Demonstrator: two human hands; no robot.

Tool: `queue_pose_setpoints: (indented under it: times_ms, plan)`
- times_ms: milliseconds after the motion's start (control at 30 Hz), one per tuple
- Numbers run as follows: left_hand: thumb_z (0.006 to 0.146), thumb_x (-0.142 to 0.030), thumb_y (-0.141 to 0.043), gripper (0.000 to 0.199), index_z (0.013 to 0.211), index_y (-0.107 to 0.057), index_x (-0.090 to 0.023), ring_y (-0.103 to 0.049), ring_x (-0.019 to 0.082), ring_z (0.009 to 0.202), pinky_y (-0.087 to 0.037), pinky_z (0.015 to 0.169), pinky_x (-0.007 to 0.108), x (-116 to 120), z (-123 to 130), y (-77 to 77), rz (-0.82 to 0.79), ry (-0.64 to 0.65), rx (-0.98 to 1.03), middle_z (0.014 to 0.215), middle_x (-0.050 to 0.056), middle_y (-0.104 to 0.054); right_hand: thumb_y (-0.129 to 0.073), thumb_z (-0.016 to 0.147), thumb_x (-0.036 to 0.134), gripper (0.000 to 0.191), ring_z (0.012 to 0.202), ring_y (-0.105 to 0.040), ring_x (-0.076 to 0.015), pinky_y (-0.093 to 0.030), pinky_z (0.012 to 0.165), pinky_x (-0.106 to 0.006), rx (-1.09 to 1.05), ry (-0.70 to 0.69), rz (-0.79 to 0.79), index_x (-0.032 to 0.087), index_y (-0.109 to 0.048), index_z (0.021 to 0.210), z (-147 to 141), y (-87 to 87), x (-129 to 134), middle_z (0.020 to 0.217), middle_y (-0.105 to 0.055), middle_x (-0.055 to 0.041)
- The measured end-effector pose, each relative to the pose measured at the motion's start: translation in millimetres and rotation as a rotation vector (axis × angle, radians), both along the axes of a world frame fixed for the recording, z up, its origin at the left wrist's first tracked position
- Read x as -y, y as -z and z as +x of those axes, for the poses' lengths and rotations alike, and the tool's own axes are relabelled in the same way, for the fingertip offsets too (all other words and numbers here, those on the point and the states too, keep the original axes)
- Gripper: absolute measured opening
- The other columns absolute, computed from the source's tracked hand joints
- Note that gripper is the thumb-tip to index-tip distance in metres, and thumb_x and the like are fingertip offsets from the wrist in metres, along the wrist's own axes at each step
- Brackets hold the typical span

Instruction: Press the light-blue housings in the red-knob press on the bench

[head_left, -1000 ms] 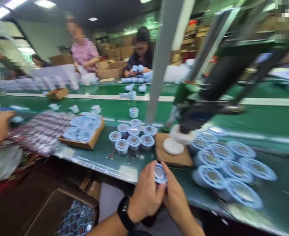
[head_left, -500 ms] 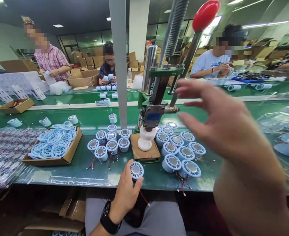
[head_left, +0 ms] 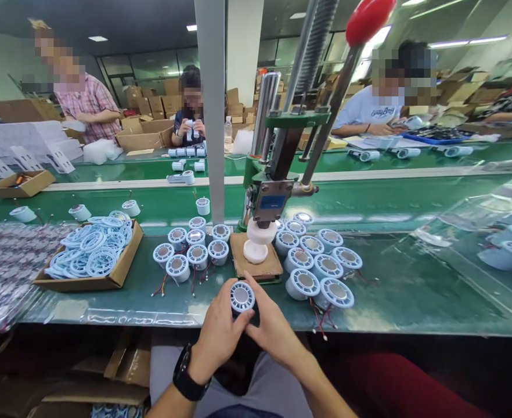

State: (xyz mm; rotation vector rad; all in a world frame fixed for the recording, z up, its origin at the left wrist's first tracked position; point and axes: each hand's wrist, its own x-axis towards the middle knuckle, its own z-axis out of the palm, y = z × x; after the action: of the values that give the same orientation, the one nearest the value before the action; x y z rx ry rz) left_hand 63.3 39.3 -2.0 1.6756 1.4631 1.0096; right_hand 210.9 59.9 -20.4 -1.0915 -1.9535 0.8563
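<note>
A light-blue round housing with a slotted rim and a grey disc on top is in both hands, just in front of the press. My left hand wraps its left side, thumb at the front. From the right, my right hand curves around the same housing, its index finger along the far right edge; its other fingertips are hidden. Behind the hands stands a hand press with a red-knobbed lever, raised. Its white upper die is above a white lower cup on a brown board.
Similar housings with red and black wires stand left and right of the press. A cardboard box holds light-blue rings. Wired parts in plastic lie far left. A grey post rises behind. Co-workers sit across the green bench.
My right hand has come down from beside the press lever to the housing in my left hand. My left hand has stayed around the housing in nearly the same spot.
</note>
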Motion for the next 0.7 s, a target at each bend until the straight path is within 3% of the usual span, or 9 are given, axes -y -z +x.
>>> queue_pose_setpoints:
  times_ms: [67, 167, 533, 633, 700]
  plan:
    - [0.080, -0.015, -0.058, 0.057, 0.134, -0.044, -0.018, -0.054, 0.026, 0.126, -0.042, 0.109, 0.045, 0, 0, -2.9, -0.040, -0.006, 0.008, 0.137, 0.012, -0.056, -0.049, 0.072, 0.006, 0.082, 0.134, -0.050, -0.0212, -0.043, 0.114, -0.040, -0.063, 0.100, -0.009, 0.019, -0.033, 0.152, -11, 16.4, 3, 0.145, -0.048, -0.0115]
    - [0.081, -0.016, -0.057, 0.057, 0.137, -0.043, -0.018, -0.051, 0.026, 0.131, -0.038, 0.113, 0.045, -1, -2, -6.1, -0.075, 0.017, -0.001, 0.141, 0.012, -0.054, -0.051, 0.076, 0.010, 0.071, 0.128, -0.056, -0.0222, -0.046, 0.111, -0.039, -0.100, 0.173, -0.023, 0.017, -0.042, 0.146, -17, 24.6, 4, 0.141, -0.052, -0.0110]
    - [0.090, -0.023, -0.051, 0.060, 0.148, -0.037, -0.017, -0.039, 0.026, 0.141, -0.031, 0.120, 0.047, -9, -18, -16.0, -0.078, 0.236, -0.107, 0.152, 0.013, -0.043, -0.050, 0.077, 0.012, 0.074, 0.131, -0.054, -0.0211, -0.047, 0.111, -0.035, -0.087, 0.161, -0.017, 0.015, -0.037, 0.150, -14, 24.2, 3, 0.144, -0.049, -0.0110]
    - [0.090, -0.023, -0.051, 0.060, 0.148, -0.037, -0.017, -0.039, 0.026, 0.141, -0.030, 0.120, 0.047, -10, -20, -12.6, -0.071, 0.264, -0.128, 0.151, 0.013, -0.043, -0.048, 0.079, 0.009, 0.074, 0.134, -0.050, -0.0213, -0.045, 0.113, -0.037, -0.052, 0.127, 0.015, 0.017, -0.034, 0.152, -13, 30.6, 5, 0.147, -0.046, -0.0115]
    - [0.089, -0.023, -0.051, 0.060, 0.147, -0.038, -0.017, -0.039, 0.026, 0.141, -0.030, 0.120, 0.048, -9, -18, -6.4, -0.057, 0.238, -0.129, 0.152, 0.013, -0.043, -0.045, 0.080, 0.007, 0.076, 0.138, -0.046, -0.0215, -0.043, 0.115, -0.039, 0.026, 0.072, 0.034, 0.018, -0.029, 0.154, -7, 26.1, 7, 0.149, -0.042, -0.0115]
